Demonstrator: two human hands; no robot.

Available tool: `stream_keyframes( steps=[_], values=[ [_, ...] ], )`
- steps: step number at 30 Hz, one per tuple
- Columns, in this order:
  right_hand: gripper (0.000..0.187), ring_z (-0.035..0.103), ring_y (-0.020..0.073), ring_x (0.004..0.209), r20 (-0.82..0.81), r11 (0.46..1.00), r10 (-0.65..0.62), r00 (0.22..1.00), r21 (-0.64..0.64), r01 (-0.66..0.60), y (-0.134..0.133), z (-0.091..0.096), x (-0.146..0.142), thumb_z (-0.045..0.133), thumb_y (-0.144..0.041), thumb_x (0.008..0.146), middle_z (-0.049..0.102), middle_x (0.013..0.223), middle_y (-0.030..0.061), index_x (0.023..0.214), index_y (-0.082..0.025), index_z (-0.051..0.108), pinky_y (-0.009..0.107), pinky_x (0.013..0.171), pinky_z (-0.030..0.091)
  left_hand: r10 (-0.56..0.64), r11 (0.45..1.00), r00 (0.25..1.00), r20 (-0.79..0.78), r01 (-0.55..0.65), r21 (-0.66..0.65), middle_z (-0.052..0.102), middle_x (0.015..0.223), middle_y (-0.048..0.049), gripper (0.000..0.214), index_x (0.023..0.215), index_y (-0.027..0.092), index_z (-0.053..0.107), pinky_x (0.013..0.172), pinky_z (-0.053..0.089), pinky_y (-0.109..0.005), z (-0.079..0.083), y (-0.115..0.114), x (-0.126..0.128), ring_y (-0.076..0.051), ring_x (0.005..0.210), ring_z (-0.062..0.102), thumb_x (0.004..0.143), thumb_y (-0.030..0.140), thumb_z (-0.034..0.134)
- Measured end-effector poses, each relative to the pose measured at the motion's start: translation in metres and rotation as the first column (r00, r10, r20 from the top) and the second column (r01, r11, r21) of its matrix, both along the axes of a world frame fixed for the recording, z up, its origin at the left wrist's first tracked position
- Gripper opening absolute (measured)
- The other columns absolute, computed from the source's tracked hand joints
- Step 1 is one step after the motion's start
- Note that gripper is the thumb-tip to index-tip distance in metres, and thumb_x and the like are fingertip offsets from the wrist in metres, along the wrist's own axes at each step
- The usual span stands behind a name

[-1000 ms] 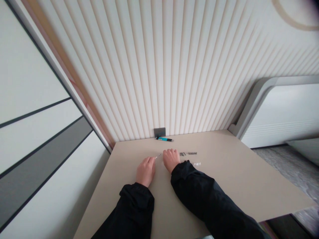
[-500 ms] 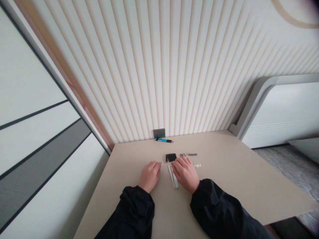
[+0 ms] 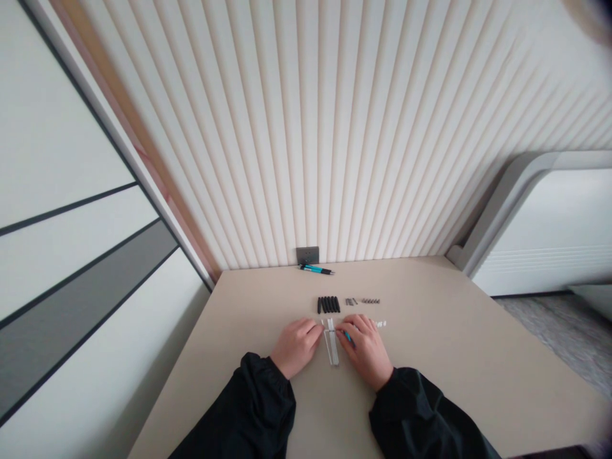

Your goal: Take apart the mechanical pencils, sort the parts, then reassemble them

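Observation:
My left hand [image 3: 297,346] is closed in a pinch left of the refills; what its fingertips hold is too small to make out. My right hand [image 3: 367,349] curls around a blue pen barrel [image 3: 348,336], mostly hidden by the fingers. A thin piece spans the gap between the two hands, above several thin white pen refills [image 3: 331,350] lying lengthwise on the table. Just beyond the hands, several black pen grips [image 3: 328,305] stand in a row. Small white pieces [image 3: 381,324] show partly behind my right hand.
Small metal pieces [image 3: 351,301] and a row of small grey parts [image 3: 371,301] lie right of the grips. Blue-and-black pens [image 3: 316,269] rest at the table's [image 3: 430,344] back edge, below a dark wall socket [image 3: 307,255]. A white cabinet [image 3: 95,357] stands left.
Both hands have moved nearer to me and closer together, uncovering the black grips and metal pieces. A blue barrel now shows in my right hand. The view has shifted slightly.

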State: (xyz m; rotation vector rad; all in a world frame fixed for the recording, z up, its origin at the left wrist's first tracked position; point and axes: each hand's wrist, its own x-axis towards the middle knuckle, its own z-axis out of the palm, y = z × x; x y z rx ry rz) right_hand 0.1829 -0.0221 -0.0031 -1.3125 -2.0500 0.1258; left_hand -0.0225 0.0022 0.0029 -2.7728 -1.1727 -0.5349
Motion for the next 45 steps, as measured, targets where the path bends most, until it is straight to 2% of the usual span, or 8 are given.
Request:
stream_keyframes(
  steps=[11, 20, 23, 27, 32, 37, 41, 45],
  values=[
    [0.014, 0.053, 0.0201, 0.090, 0.049, 0.999, -0.036, 0.998, -0.025, 0.037, 0.001, 0.000, 0.007, 0.052, -0.026, 0.094, 0.063, 0.093, 0.0044, 0.088, -0.021, 0.064, 0.033, 0.081, 0.036, 0.031, 0.999, 1.000, 0.000, -0.031, 0.011, 0.061, 0.083, -0.0042, 0.017, 0.098, 0.018, 0.063, 0.071, 0.048, -0.032, -0.005, 0.002, -0.002, -0.020, 0.079, 0.059, 0.091, 0.011, 0.049],
    [0.023, 0.053, 0.0209, 0.089, 0.341, 0.941, -0.310, 0.888, -0.027, 0.338, 0.041, 0.022, 0.051, 0.047, -0.025, 0.096, 0.064, 0.089, 0.0071, 0.082, -0.019, 0.065, 0.032, 0.081, 0.032, 0.083, 0.996, 0.996, 0.041, -0.085, 0.032, 0.061, 0.081, -0.0043, 0.020, 0.096, 0.018, 0.063, 0.068, 0.048, -0.031, -0.002, 0.003, -0.004, -0.018, 0.075, 0.059, 0.095, 0.015, 0.044],
    [0.025, 0.052, 0.0214, 0.088, 0.493, 0.929, -0.285, 0.822, -0.070, 0.364, 0.063, 0.022, 0.048, 0.046, -0.023, 0.095, 0.065, 0.090, 0.0090, 0.081, -0.018, 0.066, 0.033, 0.080, 0.031, 0.061, 0.998, 0.998, 0.029, -0.062, 0.019, 0.061, 0.083, -0.0043, 0.020, 0.099, 0.018, 0.063, 0.068, 0.048, -0.031, -0.002, 0.003, -0.004, -0.019, 0.076, 0.059, 0.093, 0.012, 0.045],
    [0.023, 0.052, 0.0219, 0.088, 0.531, 0.928, -0.263, 0.805, -0.088, 0.362, 0.081, 0.012, 0.034, 0.049, -0.017, 0.091, 0.065, 0.089, 0.0111, 0.077, -0.016, 0.067, 0.034, 0.079, 0.031, 0.066, 0.997, 0.997, 0.045, -0.067, 0.032, 0.062, 0.083, -0.0044, 0.021, 0.099, 0.018, 0.064, 0.068, 0.049, -0.032, -0.003, 0.003, -0.005, -0.019, 0.076, 0.059, 0.092, 0.011, 0.045],
    [0.021, 0.052, 0.0226, 0.088, 0.542, 0.919, -0.272, 0.795, -0.098, 0.381, 0.084, 0.004, 0.024, 0.052, -0.012, 0.088, 0.065, 0.087, 0.0124, 0.074, -0.015, 0.068, 0.034, 0.075, 0.031, 0.072, 0.996, 0.996, 0.057, -0.075, 0.041, 0.061, 0.083, -0.0044, 0.021, 0.099, 0.018, 0.063, 0.068, 0.049, -0.032, -0.003, 0.003, -0.006, -0.019, 0.076, 0.059, 0.092, 0.011, 0.045],
    [0.022, 0.052, 0.0233, 0.089, 0.534, 0.911, -0.302, 0.790, -0.082, 0.403, 0.077, 0.013, 0.022, 0.052, -0.016, 0.090, 0.065, 0.087, 0.0129, 0.075, -0.015, 0.068, 0.035, 0.075, 0.030, 0.070, 0.997, 0.997, 0.019, -0.070, 0.019, 0.061, 0.083, -0.0044, 0.022, 0.100, 0.018, 0.063, 0.069, 0.050, -0.032, -0.003, 0.003, -0.006, -0.019, 0.077, 0.059, 0.092, 0.010, 0.044],
    [0.024, 0.052, 0.0225, 0.091, 0.441, 0.949, -0.276, 0.854, -0.015, 0.314, 0.054, 0.027, 0.018, 0.049, -0.020, 0.094, 0.065, 0.089, 0.0097, 0.080, -0.018, 0.068, 0.035, 0.078, 0.031, 0.069, 0.998, 0.998, -0.008, -0.068, 0.011, 0.062, 0.084, -0.0048, 0.021, 0.100, 0.018, 0.063, 0.071, 0.050, -0.033, -0.003, 0.003, -0.006, -0.020, 0.079, 0.059, 0.092, 0.011, 0.044],
    [0.018, 0.053, 0.0190, 0.090, 0.219, 0.997, -0.054, 0.974, 0.070, 0.039, 0.020, 0.028, 0.004, 0.050, -0.026, 0.096, 0.065, 0.093, 0.0050, 0.097, -0.023, 0.067, 0.032, 0.081, 0.033, 0.026, 1.000, 1.000, -0.003, -0.026, 0.017, 0.062, 0.084, -0.0051, 0.019, 0.103, 0.018, 0.063, 0.071, 0.050, -0.033, -0.003, 0.002, -0.006, -0.020, 0.079, 0.060, 0.094, 0.015, 0.046]
  ],
)
